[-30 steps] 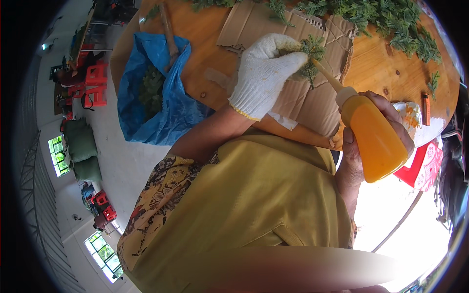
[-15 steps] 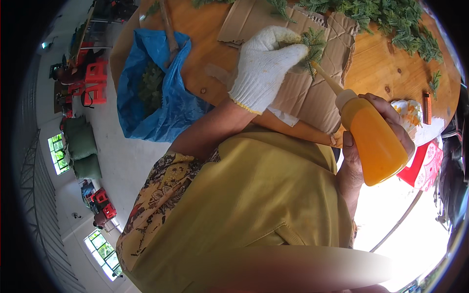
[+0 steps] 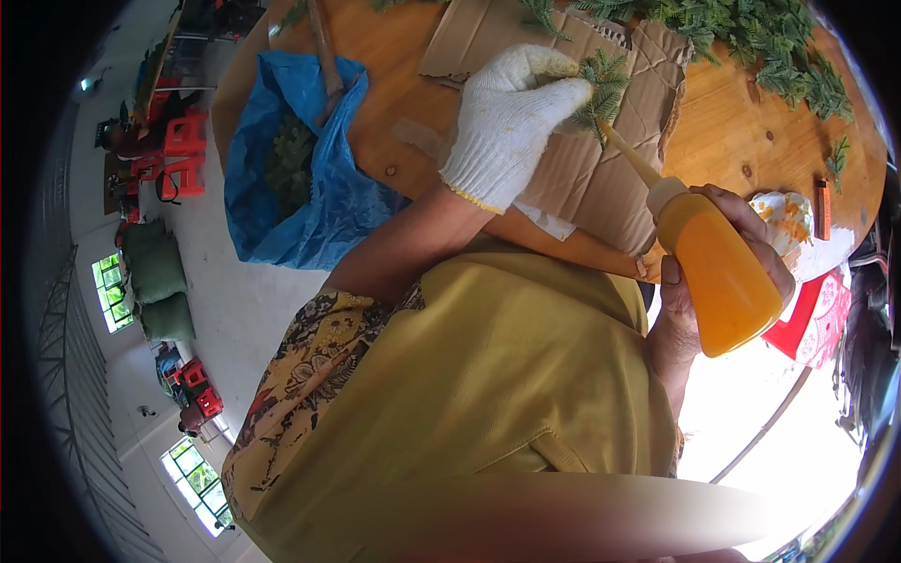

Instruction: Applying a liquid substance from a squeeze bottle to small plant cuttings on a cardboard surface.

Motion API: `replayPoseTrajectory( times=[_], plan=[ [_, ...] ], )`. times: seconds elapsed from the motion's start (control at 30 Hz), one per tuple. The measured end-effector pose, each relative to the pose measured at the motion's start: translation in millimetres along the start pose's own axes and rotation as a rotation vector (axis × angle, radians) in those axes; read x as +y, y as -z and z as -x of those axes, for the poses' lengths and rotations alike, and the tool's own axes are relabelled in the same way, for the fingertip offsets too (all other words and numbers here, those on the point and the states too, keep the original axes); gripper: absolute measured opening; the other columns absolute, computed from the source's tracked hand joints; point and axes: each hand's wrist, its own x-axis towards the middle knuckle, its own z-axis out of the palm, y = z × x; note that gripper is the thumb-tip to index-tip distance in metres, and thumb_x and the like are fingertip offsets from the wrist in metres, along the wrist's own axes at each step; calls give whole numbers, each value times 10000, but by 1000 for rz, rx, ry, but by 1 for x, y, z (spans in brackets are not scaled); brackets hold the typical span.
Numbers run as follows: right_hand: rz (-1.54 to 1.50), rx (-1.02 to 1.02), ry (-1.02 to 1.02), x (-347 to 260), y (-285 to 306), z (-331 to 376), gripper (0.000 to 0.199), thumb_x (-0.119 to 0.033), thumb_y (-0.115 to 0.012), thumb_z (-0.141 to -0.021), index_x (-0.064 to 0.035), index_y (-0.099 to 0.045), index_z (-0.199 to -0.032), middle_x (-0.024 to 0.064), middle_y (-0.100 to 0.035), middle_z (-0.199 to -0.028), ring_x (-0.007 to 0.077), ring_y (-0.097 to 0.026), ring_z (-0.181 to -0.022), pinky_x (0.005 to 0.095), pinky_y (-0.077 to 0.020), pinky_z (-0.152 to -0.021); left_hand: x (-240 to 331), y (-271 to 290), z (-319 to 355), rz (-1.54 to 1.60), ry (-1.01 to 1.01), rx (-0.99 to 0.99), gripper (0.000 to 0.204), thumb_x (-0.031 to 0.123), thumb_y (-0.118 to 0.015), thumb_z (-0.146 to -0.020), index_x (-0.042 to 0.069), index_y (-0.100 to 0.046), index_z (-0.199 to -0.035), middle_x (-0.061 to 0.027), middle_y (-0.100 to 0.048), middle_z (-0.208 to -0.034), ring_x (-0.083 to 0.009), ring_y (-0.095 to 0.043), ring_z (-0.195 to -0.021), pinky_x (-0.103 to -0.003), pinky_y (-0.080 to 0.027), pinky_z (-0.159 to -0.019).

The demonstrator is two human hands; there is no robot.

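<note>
My left hand (image 3: 507,122), in a white knit glove, pinches a small green artificial fir sprig (image 3: 605,84) over a sheet of brown cardboard (image 3: 601,183). My bare right hand (image 3: 765,244) grips an orange squeeze bottle (image 3: 718,277). The bottle is tilted, and its long nozzle tip touches the base of the sprig. Both hands are over the near edge of a round wooden table (image 3: 741,141).
A pile of green sprigs (image 3: 751,38) lies along the table's far side. A stained rag (image 3: 788,211) and a small orange stick (image 3: 823,208) lie at the right. A blue bag (image 3: 310,188) of greenery hangs at the table's left. Red stools (image 3: 178,155) and green sacks (image 3: 155,272) stand on the floor.
My left hand has lifted the sprig slightly up and away over the cardboard. The bottle nozzle has followed it and stays at the sprig.
</note>
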Motion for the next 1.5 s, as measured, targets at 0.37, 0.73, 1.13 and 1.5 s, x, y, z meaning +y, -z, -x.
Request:
replayPoseTrajectory(
  times=[0.37, 0.73, 1.13, 1.5],
  plan=[
    [1, 28, -29, -1, 0, 4, 368, -207, -849, -694, -12, -583, -859, 166, -687, -939, 236, -697, -808, 328, -570, -735, -1, -1, -2, 46, 17, 34, 151, -3, -695, -812, -3, -646, -954, -41, -656, -857, -94, -613, -766, -227, -504, -697],
    [-59, 275, -175, -5, -9, 1, 691, -588, -754, -732, 62, -579, -885, 175, -658, -871, 257, -670, -748, 352, -568, -687, 34, 31, 1, -27, -154, 20, 182, -18, -652, -844, 1, -629, -1024, -85, -667, -906, -169, -669, -826, -303, -581, -697],
    [-121, 283, -304, 24, -7, 6, 770, -596, -705, -768, 100, -526, -1046, 193, -621, -987, 276, -628, -715, 352, -546, -627, 124, 261, 67, -1252, 118, 646, 335, 296, -652, -814, 40, -700, -1025, -145, -689, -1005, -268, -658, -941, -343, -483, -846],
    [-313, 350, -343, 20, -7, 3, 696, -420, -838, -698, 79, -496, -1042, 228, -613, -960, 281, -646, -731, 367, -594, -575, 70, 74, -61, -987, -236, 159, 454, 374, -688, -794, 24, -666, -1083, -113, -674, -950, -215, -632, -834, -302, -491, -751]
  ],
)
